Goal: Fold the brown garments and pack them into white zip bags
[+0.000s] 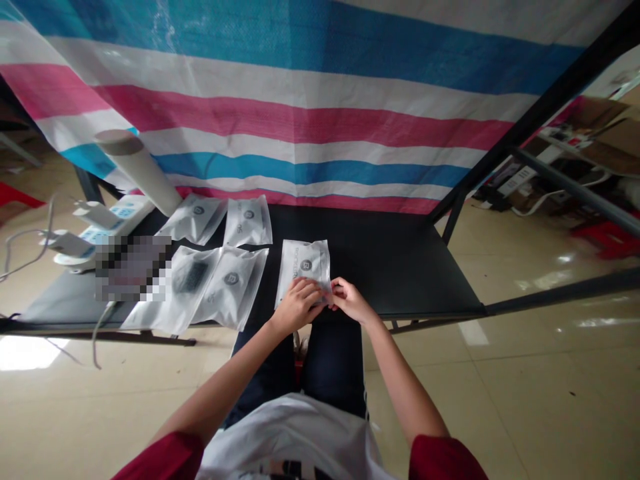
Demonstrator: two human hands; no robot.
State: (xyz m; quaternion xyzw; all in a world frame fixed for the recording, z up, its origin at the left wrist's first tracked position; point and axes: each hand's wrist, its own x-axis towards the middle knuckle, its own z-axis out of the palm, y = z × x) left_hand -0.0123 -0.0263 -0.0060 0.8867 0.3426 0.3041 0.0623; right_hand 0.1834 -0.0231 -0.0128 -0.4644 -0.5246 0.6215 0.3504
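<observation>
A frosted plastic bag (303, 257) printed with a dark round logo lies flat on the black table in front of me. Over its lower part rests my left hand (299, 305), fingers bent and close together, with the thumb at the bag's near edge. My right hand (351, 301) pinches the lower right corner of the same bag, thumb against forefinger. What the bag contains is hard to make out. To the left lie several similar bags; one bag (249, 223) is at the back, and another bag (231, 283) overlaps a bag with a dark item inside (193, 277).
A white power strip (87, 243) with plugged-in chargers and cables occupies the table's left end, near a pale cylinder (143, 170) with a brownish top. A blurred-out patch (134, 268) covers something there. Striped sheeting (300, 127) hangs behind; a dark metal frame (510, 150) slants at right.
</observation>
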